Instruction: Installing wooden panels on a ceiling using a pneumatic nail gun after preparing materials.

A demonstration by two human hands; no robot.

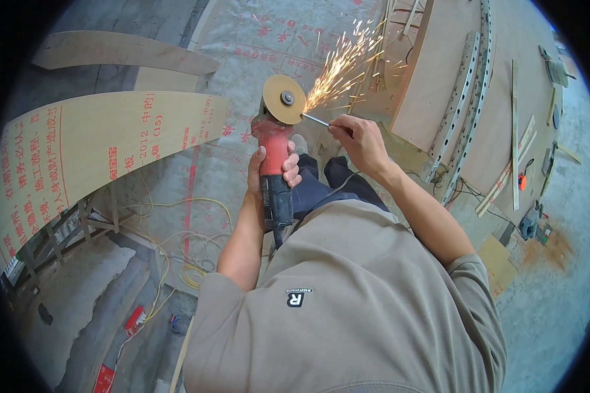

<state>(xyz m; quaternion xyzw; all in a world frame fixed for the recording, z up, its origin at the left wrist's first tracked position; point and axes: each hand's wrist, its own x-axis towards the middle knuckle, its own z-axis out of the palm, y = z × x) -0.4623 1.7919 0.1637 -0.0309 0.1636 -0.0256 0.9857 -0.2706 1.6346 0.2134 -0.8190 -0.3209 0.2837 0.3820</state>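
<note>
My left hand (273, 166) is wrapped round the red and black body of an angle grinder (275, 147), which points away from me with its disc up. The round tan disc (278, 92) faces me. Between the thumb and fingers of my right hand (362, 142) is a thin metal rod (316, 120). Its far tip touches the right edge of the disc. From that contact a spray of bright sparks (345, 65) flies up and to the right. The exact kind of rod end is hidden by the glare.
A plywood sheet (111, 141) with red print stands at the left. Perforated metal strips (457, 108) and wood slats (514, 131) lie on boards at the right. A yellow cable (190, 200) loops over the floor at lower left, by a red box (135, 320).
</note>
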